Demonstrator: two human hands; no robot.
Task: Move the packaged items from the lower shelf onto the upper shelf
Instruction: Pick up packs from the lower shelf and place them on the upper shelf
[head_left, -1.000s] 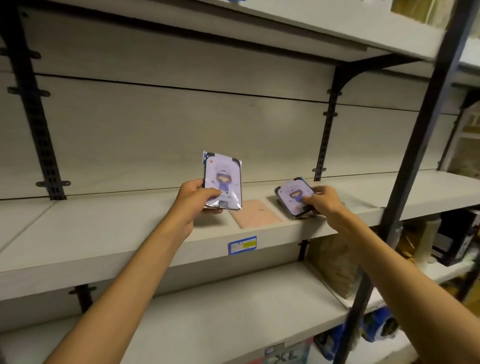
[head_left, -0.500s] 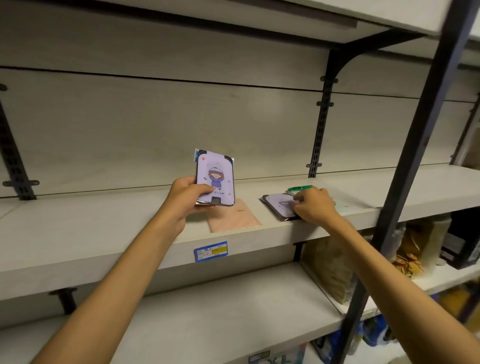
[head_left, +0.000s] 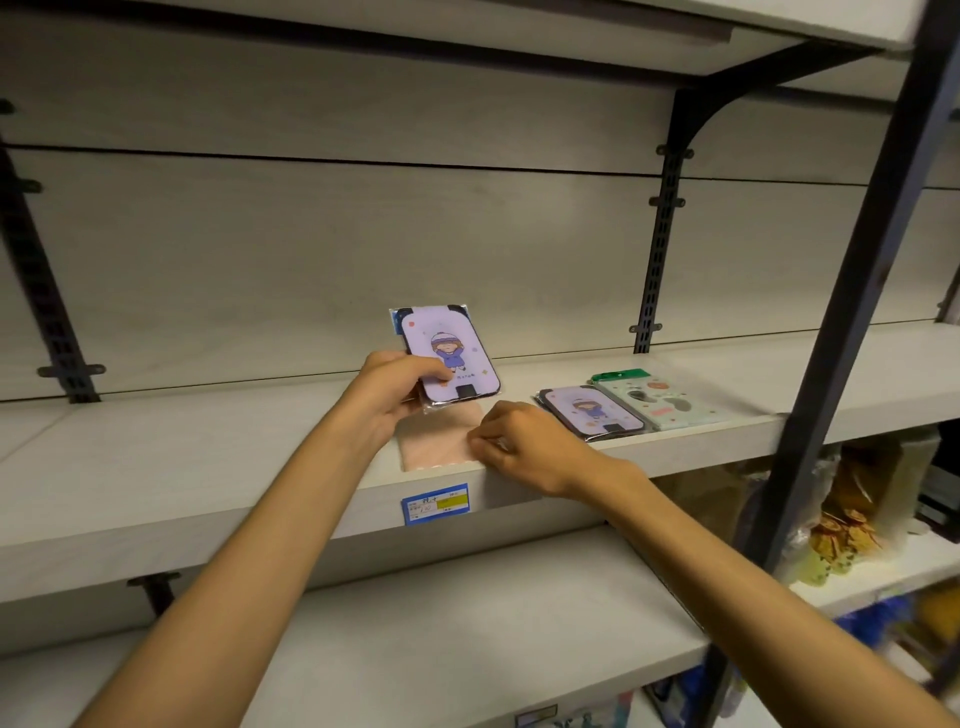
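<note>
My left hand (head_left: 387, 392) holds a purple cartoon packet (head_left: 449, 358) upright above the upper shelf (head_left: 208, 452). Below it a flat pink packet (head_left: 434, 441) lies on that shelf near the front edge. My right hand (head_left: 519, 447) rests at the pink packet's right edge with fingertips pinched there; whether it grips the packet I cannot tell. Further right, a second purple cartoon packet (head_left: 592, 413) lies flat, and a green-topped pale packet (head_left: 654, 397) lies beside it. The lower shelf (head_left: 441, 634) below shows bare board.
A blue and yellow price tag (head_left: 435, 504) is stuck on the shelf's front edge. A dark upright post (head_left: 852, 332) crosses at the right. Bagged goods (head_left: 841, 519) fill the lower right bay. Black slotted rails (head_left: 657, 249) run up the back panel.
My right hand let go of the second purple packet, which now lies flat, and moved left to the pink packet. The left hand still holds its packet upright.
</note>
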